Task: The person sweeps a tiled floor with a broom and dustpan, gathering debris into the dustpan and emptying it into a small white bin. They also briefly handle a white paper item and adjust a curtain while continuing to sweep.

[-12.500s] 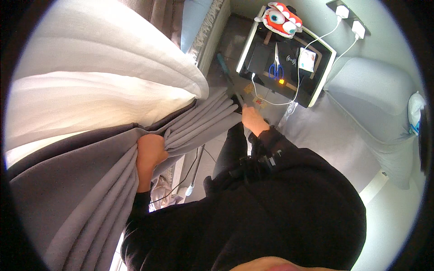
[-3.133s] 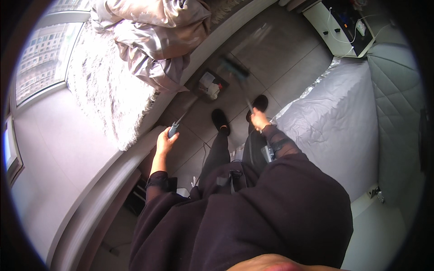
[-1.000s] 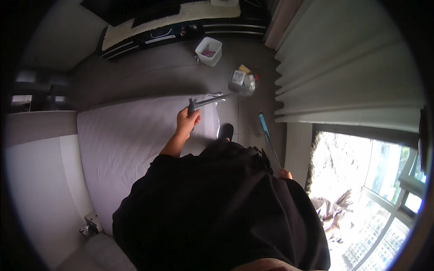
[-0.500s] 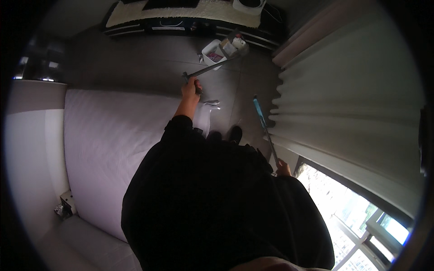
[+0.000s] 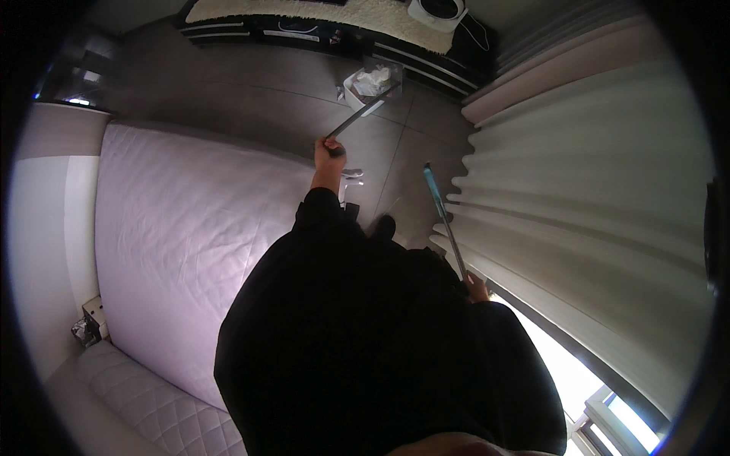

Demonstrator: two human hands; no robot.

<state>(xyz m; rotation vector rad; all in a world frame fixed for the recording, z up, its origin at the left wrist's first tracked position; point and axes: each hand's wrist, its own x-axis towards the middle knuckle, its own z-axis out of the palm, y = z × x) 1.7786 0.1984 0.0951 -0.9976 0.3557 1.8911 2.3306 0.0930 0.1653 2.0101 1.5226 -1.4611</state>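
Observation:
My left hand (image 5: 330, 154) is wrapped round the dark handle (image 5: 354, 120) of what looks like a long-handled dustpan. Its greyish, see-through pan (image 5: 395, 74) is tipped over a white bin (image 5: 368, 109) on the floor. Crumpled white waste (image 5: 374, 80) lies at the bin's mouth, partly behind the handle; whether some is still in the pan I cannot tell. Low on my right side, my right hand (image 5: 477, 288) is closed on a long stick (image 5: 455, 247) with a grey shaft and a light-blue far part (image 5: 433, 185). The stick points forward, beside the curtain.
A bed (image 5: 175, 228) with a pale lilac sheet fills the left. Long white curtains (image 5: 578, 175) hang on the right, above a bright window (image 5: 544, 357). Ahead stands a low black cabinet (image 5: 426, 68) with a cream fluffy cover (image 5: 319, 17). The floor (image 5: 281, 110) is grey tile.
The pan has tipped further, and waste, including a cardboard-coloured piece, has gone from view or shifted toward the bin. My left hand has turned and moved slightly right. My right hand keeps its hold.

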